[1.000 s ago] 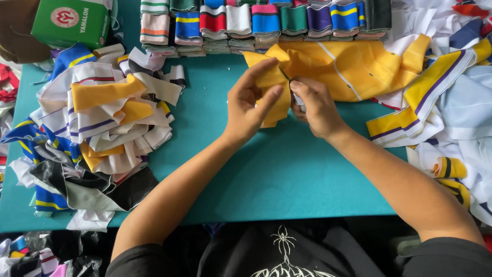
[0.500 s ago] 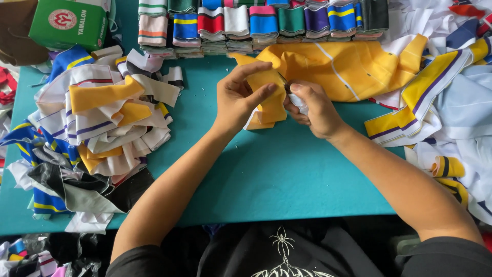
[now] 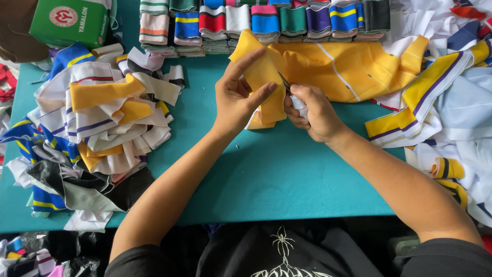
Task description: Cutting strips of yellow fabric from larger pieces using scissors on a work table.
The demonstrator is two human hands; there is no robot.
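I'm mid-trim: my left hand pinches the yellow fabric piece above the teal tabletop, my right hand grips small thread snips. Next needs careful blade placement at the edge.

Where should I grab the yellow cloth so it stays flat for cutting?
Probably pinch the folded edge of the yellow cloth from its left side, as the left hand does; the right hand works a small cutter at the right edge, so that side stays free.
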